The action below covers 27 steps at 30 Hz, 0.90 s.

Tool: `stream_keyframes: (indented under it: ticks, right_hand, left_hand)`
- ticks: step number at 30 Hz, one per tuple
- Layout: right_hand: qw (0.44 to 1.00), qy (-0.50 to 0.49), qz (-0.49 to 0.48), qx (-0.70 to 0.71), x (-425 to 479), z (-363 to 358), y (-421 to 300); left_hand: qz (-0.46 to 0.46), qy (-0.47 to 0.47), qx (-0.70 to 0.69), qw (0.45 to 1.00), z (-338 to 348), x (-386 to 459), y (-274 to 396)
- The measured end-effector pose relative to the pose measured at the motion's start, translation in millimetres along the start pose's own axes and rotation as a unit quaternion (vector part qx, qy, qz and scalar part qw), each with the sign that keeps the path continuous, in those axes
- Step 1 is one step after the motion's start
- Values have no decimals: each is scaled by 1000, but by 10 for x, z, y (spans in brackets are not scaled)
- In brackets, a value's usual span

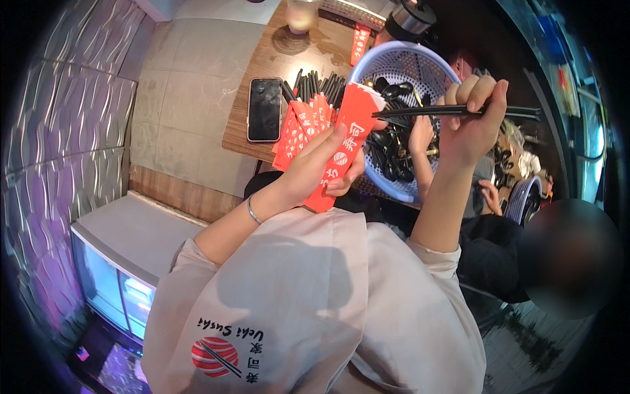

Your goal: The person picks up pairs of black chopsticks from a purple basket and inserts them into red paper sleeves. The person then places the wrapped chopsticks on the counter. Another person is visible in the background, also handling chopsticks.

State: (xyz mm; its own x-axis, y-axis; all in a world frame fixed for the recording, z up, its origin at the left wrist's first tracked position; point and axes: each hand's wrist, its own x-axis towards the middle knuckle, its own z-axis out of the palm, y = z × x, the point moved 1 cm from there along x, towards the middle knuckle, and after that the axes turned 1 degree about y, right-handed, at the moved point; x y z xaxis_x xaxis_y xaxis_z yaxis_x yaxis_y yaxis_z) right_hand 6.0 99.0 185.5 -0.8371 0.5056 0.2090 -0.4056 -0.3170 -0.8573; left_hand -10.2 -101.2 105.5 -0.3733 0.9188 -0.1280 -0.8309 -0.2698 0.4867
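Observation:
My left hand [322, 162] grips a stack of red paper chopstick sleeves [350, 118], printed in white. Between the fingers of my right hand [475, 108] is a pair of black chopsticks [423, 112], held level, their left ends close to the upper right edge of the sleeves. Whether the tips touch the paper I cannot tell. Beyond my left hand, a pile of red sleeves with black chopsticks in them [307, 118] lies on the wooden table [266, 59]. Black spoons and other utensils [393, 147] fill a lavender plastic basket [362, 69], partly hidden behind my right hand.
A smartphone [265, 109] lies left of the pile. A plastic cup [301, 17], a red sleeve [360, 44] and a metal container [411, 22] stand or lie at the back. Another person's hand [422, 135] reaches into the basket; a second basket [524, 197] is at the right.

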Motion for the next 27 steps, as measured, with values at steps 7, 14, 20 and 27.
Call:
stream_keyframes:
  ticks: [7, 14, 20, 27]
  right_hand:
    - [997, 0, -73, -19, -24, -238, -142]
    - [996, 16, -73, -53, -72, -346, -160]
    - [995, 22, -89, -45, -41, -362, -252]
    - [998, -52, -35, -29, 12, -277, -332]
  left_hand:
    - [-15, -13, 107, 994, 10, 77, 51]
    - [-1, -8, 170, 985, 76, 59, 78]
    - [17, -22, 189, 982, 133, 78, 96]
    - [-1, -36, 208, 978, 160, 126, 109]
